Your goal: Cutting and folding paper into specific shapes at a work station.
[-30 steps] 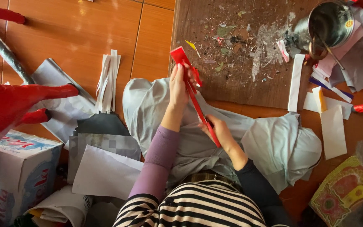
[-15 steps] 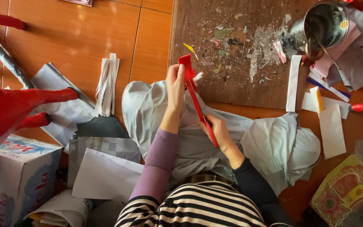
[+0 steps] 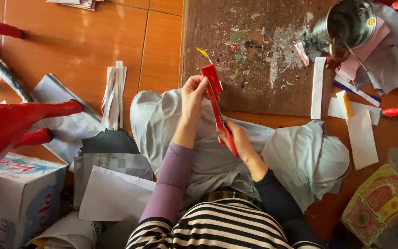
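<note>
A grey cloth covers the lap beside a paint-flecked wooden board. Above it, the left hand pinches a red paper strip at its top; the right hand apparently clamps its lower end.

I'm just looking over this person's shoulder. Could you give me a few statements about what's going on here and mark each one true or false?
1. Both hands hold a red strip: the left hand at its upper end, the right hand at its lower end. True.
2. The red strip lies flat on the floor, untouched. False: it is held up over the grey cloth.
3. A metal pot stands on the stained wooden board. True.
4. The bundle of white paper strips lies on the board. False: it lies on the orange floor, left of the board.
5. The cardboard box sits at the lower left. True.
</note>
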